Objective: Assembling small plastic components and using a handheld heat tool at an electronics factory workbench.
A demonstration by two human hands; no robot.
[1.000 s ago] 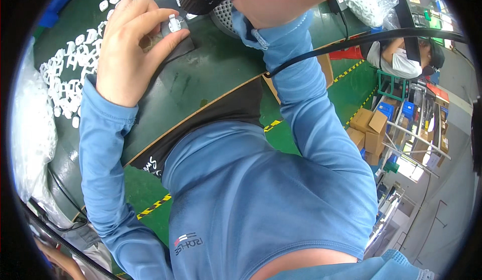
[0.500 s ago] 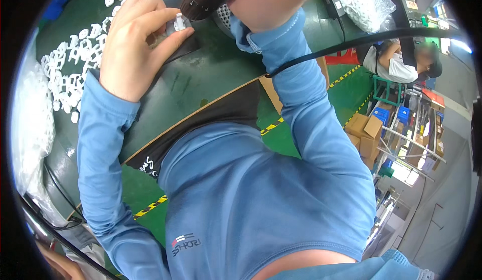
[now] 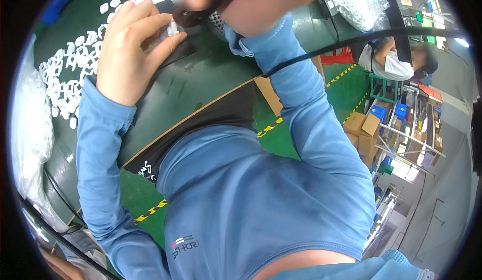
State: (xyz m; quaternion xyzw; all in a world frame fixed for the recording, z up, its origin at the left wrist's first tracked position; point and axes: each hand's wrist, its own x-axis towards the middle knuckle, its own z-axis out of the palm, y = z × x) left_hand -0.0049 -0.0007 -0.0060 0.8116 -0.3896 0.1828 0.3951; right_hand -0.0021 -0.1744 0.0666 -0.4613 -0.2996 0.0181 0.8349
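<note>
My left hand is closed, pinching a small white plastic part between thumb and fingers over a dark mat. Wrapped around a black hand-held tool with a round barrel, my right hand is blurred at the top edge. The tool's dark front end is right beside the white part; whether they touch I cannot tell. Its exact kind does not show. Just behind the tool is a perforated grey metal piece, partly hidden by my right hand.
Many loose white plastic pieces lie on the green table at left. Clear plastic bags stand at far left and upper right. A black cable crosses my right forearm. Another person sits at right.
My right hand and the tool have shifted slightly left and blurred. The left hand keeps its pinch on the white part. The whole view has shifted a little.
</note>
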